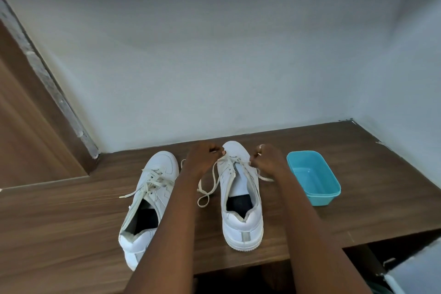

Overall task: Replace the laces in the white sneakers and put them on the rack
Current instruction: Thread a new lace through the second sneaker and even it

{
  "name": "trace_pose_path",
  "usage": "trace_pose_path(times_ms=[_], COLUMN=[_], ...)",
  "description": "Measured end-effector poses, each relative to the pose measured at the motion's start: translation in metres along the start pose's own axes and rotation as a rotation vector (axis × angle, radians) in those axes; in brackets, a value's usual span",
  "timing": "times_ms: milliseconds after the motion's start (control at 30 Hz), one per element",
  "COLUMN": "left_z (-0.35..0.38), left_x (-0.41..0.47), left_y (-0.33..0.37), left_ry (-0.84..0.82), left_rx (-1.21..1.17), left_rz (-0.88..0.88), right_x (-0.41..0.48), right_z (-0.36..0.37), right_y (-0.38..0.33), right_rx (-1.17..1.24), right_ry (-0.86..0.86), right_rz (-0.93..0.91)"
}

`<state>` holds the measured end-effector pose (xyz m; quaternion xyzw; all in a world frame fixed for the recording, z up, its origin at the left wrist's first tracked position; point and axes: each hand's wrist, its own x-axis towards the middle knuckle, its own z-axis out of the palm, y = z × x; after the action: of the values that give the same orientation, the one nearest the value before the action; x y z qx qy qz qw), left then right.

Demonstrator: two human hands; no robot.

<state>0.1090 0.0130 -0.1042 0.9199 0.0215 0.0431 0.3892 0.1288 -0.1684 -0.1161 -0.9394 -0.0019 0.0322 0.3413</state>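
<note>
Pale wall [214,55] above a brown wooden counter [71,222] carrying two white shoes.
One sneaker [241,222] stands between both hands, its toe pointing away from the person. The second sneaker [152,188] lies just outside the left hand [202,157], and a blue tub [319,199] sits just beyond the right hand [268,160]. Each hand pinches the lace [207,188] near the toe-end eyelets, with loose ends trailing.

Left of the left sneaker [152,198] the wooden top [59,222] gives me wide passage. The blue tub [321,199] stands near the right sneaker [241,227] on its right; the wall [214,67] blocks just beyond both toes.
</note>
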Motion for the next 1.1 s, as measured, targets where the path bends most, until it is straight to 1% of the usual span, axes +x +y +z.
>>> trace_pose_path(times_ms=[100, 167, 267, 300, 333, 400, 433, 533, 600, 667, 733, 800, 900, 967, 1033, 1100], left_z=[-0.002, -0.004, -0.004, -0.004, -0.004, -0.002, -0.002, 0.0, -0.001, -0.001, -0.002, -0.002, -0.004, -0.002, 0.001, 0.004], left_x=[0.0, -0.001, -0.001, -0.002, -0.002, -0.001, -0.001, 0.0, 0.0, 0.0, 0.001, 0.003, 0.005, 0.005, 0.007, 0.008], left_y=[-0.002, -0.003, -0.002, -0.001, 0.0, 0.001, 0.001, 0.002, 0.003, 0.004, 0.002, -0.004, -0.008, -0.01, -0.013, -0.015], left_ry=[0.009, 0.015, 0.024, 0.027, 0.03, 0.036, 0.032, 0.04, 0.063, 0.104, 0.156, 0.197, 0.261, 0.308, 0.302, 0.243], left_rx=[-0.015, -0.019, -0.029, -0.009, 0.019, 0.031, 0.018, 0.014, 0.032, 0.031, 0.017, 0.023, 0.027, 0.035, 0.044, 0.046], left_rz=[-0.014, -0.021, -0.003, 0.007, 0.021, 0.053, 0.068, 0.119, 0.155, 0.173, 0.164, 0.153, 0.131, 0.134, 0.107, 0.055], right_x=[0.001, -0.003, -0.006, -0.007, -0.008, -0.009, -0.009, -0.008, -0.01, -0.009, -0.007, -0.002, -0.001, -0.001, -0.003, -0.005], right_z=[-0.017, -0.029, -0.042, -0.045, -0.045, -0.04, -0.036, -0.017, -0.004, 0.006, 0.009, 0.004, -0.01, -0.019, -0.023, -0.023], right_y=[0.013, 0.018, 0.024, 0.023, 0.019, 0.011, 0.005, -0.009, -0.019, -0.02, -0.017, -0.012, -0.003, 0.004, 0.009, 0.009], right_rx=[-0.05, -0.148, -0.311, -0.309, -0.289, -0.266, -0.247, -0.061, 0.037, 0.076, 0.083, 0.017, -0.031, -0.107, -0.175, -0.186], right_ry=[0.135, 0.22, 0.264, 0.245, 0.191, 0.057, 0.025, -0.003, -0.033, -0.035, -0.006, 0.031, 0.177, 0.256, 0.269, 0.215], right_rz=[0.171, 0.287, 0.397, 0.403, 0.385, 0.277, 0.203, 0.014, -0.043, -0.049, -0.032, 0.013, 0.204, 0.31, 0.368, 0.379])
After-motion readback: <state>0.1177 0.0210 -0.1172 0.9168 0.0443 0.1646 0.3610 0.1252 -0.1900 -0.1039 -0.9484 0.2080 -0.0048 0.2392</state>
